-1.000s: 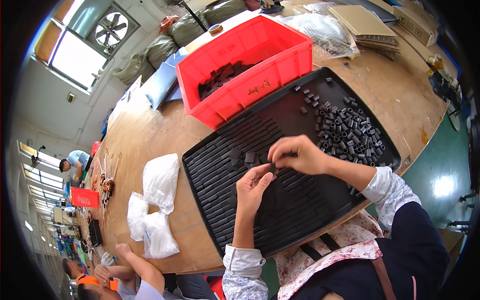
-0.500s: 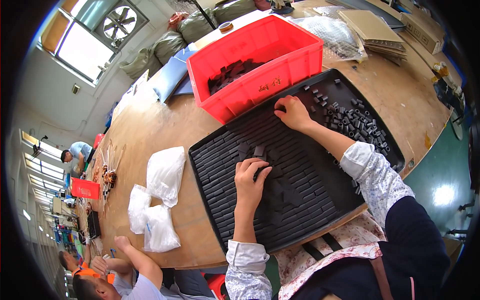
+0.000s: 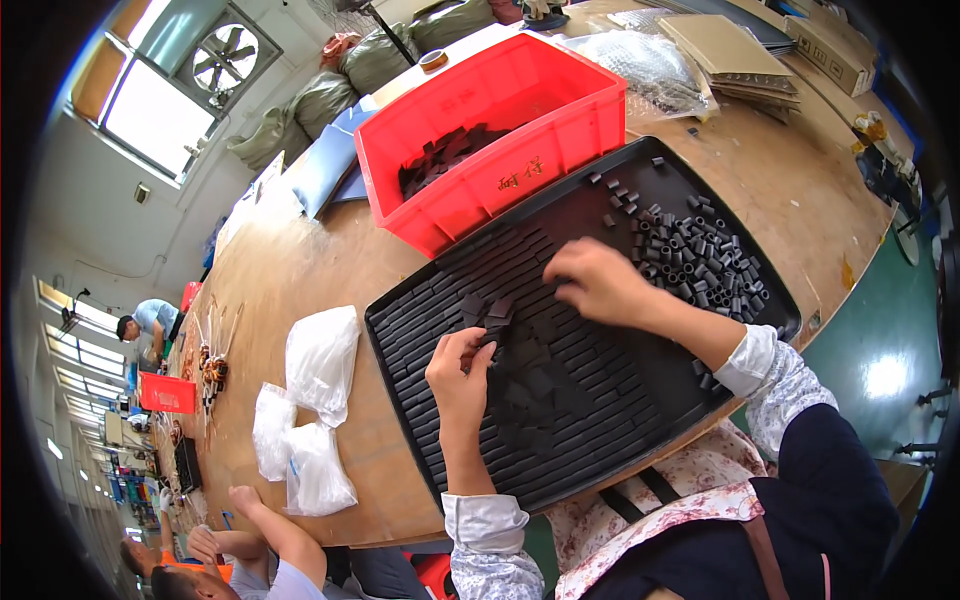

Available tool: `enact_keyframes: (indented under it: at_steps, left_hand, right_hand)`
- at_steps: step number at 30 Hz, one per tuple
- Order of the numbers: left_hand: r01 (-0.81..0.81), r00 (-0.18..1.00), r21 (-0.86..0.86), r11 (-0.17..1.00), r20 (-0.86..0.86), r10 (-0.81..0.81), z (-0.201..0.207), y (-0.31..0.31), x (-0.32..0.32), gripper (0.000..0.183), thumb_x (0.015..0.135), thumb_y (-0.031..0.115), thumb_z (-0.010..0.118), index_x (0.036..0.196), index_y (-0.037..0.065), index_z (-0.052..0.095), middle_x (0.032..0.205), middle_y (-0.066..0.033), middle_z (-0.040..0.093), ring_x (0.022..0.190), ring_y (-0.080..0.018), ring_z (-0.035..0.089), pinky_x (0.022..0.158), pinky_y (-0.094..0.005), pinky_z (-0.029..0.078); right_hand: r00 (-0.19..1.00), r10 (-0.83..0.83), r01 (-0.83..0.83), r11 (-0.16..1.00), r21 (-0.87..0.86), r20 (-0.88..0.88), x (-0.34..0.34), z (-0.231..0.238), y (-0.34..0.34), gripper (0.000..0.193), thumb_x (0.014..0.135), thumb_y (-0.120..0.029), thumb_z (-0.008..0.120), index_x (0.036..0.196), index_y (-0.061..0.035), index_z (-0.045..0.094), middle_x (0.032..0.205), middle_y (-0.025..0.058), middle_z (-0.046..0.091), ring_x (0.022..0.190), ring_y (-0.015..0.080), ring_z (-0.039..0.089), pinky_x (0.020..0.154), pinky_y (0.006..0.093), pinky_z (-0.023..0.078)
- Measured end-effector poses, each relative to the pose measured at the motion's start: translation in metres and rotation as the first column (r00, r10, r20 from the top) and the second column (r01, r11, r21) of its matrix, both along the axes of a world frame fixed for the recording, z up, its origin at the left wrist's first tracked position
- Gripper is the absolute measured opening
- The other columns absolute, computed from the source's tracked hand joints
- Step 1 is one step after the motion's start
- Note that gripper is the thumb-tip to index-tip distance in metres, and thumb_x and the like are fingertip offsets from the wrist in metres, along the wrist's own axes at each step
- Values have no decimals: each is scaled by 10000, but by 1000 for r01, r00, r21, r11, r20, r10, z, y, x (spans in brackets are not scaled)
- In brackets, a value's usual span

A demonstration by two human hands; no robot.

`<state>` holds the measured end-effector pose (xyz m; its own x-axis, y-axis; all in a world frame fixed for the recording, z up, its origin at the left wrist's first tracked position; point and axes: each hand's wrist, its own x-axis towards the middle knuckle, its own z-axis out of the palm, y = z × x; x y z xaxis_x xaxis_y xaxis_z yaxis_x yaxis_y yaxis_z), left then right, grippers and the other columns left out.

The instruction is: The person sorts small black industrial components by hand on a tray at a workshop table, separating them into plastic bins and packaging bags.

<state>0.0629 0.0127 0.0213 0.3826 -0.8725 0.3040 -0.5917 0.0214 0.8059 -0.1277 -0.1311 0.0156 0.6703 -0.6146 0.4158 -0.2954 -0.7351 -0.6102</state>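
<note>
A large black tray (image 3: 680, 375) lies in front of me, holding rows of short black tubes (image 3: 610, 395) laid end to end. Loose flat black pieces (image 3: 540, 380) are scattered on top of the rows. My left hand (image 3: 460, 378) is over the left part of the rows, thumb and fingers pinched together beside a few of these flat pieces; what lies between the fingertips is too small to make out. Over the upper middle of the tray is my right hand (image 3: 600, 285), its fingers smeared by motion. A heap of loose black tubes (image 3: 700, 255) sits to its right.
A red bin (image 3: 490, 185) with dark flat pieces stands against the tray's far edge. White plastic bags (image 3: 322, 365) lie left of the tray. Bubble wrap (image 3: 645, 75) and cardboard sheets (image 3: 725, 50) are at the far right. A co-worker's arm (image 3: 285, 535) rests at the lower left.
My right hand has moved down and nearer from the tray's far edge. My left hand has shifted slightly left and down. The whole view has shifted a little.
</note>
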Motion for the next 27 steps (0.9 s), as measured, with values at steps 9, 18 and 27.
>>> enact_keyframes:
  at_steps: [9, 18, 27]
  left_hand:
    - [130, 853, -79, 988, -499, -152, -2, -5, -17, 102, 817, 5, 637, 860, -19, 548, 824, -78, 609, 689, -115, 602, 629, -238, 530]
    - [292, 707, -27, 956, -667, -235, -3, -7, -38, 128, 801, 5, 649, 876, -7, 545, 929, -123, 627, 755, -133, 611, 702, -256, 518]
    - [361, 750, 117, 925, -627, -213, -8, -4, -36, 163, 758, -9, 688, 900, -36, 612, 808, -96, 662, 697, -121, 618, 645, -232, 510]
  right_hand:
    - [882, -424, 363, 890, -275, -206, -38, -32, -48, 211, 700, -34, 653, 901, -65, 596, 897, 97, 570, 949, 297, 504, 849, 381, 434]
    - [899, 27, -384, 533, 754, 438, -14, 3, 12, 101, 798, -18, 652, 876, -16, 587, 857, 15, 600, 796, 77, 569, 736, 223, 464]
    - [863, 29, -499, 213, 840, 505, -6, 3, 35, 100, 808, -60, 660, 886, -23, 610, 856, 21, 611, 823, 79, 571, 761, 235, 466]
